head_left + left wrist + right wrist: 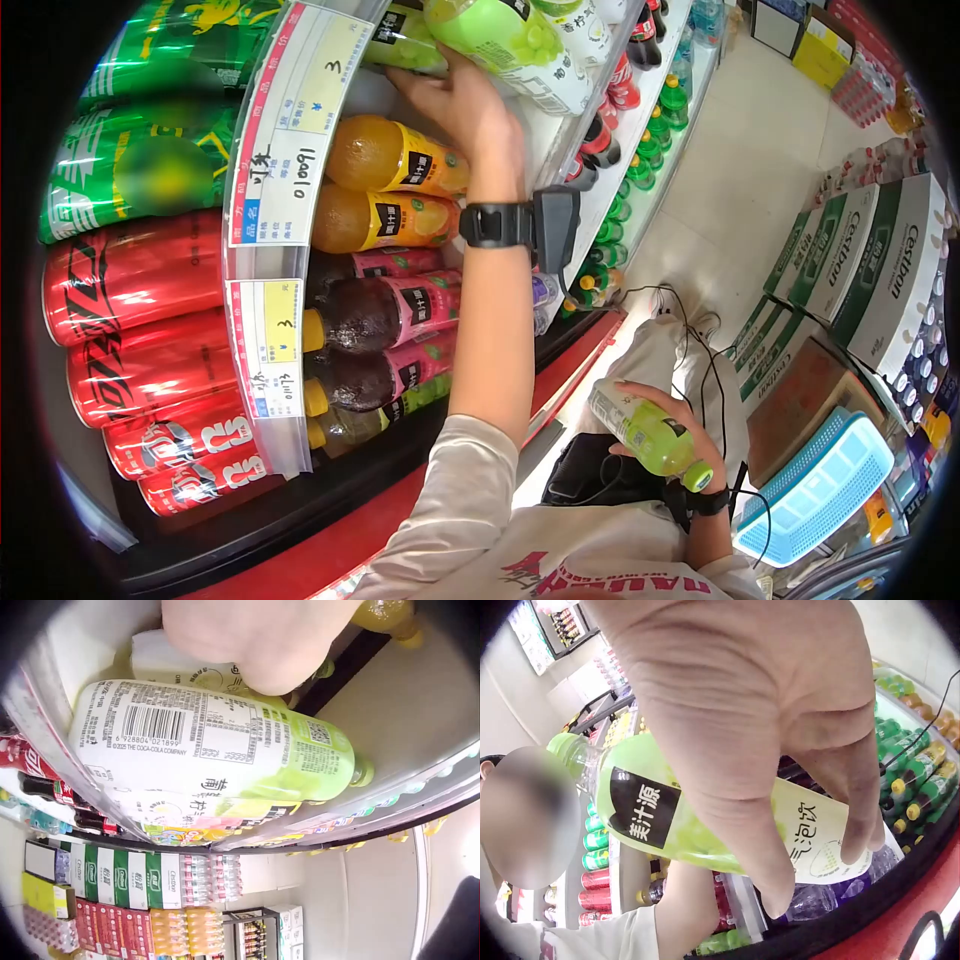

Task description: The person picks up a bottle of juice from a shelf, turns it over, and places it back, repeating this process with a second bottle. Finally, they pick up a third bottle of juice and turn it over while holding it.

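Note:
My left hand (465,110) reaches into the shelf at the top of the head view, holding a green-and-white drink bottle (405,45) by its side. In the left wrist view that hand (259,634) covers much of the bottle, and its fingertips are hidden. Beside it lies another green-and-white bottle (210,742), its barcode facing out. Low in front of my body, my right hand (690,425) grips a green drink bottle (645,425) with a white lower label. The cap is on, tilted down and right. In the right wrist view, thumb and fingers wrap around this bottle (705,847).
Orange juice bottles (375,155) and dark purple bottles (360,315) lie below my left hand. A price-tag strip (285,180) edges the shelf, with red cans (150,290) beyond it. Cestbon cartons (870,270) and a blue basket (870,450) stand at right.

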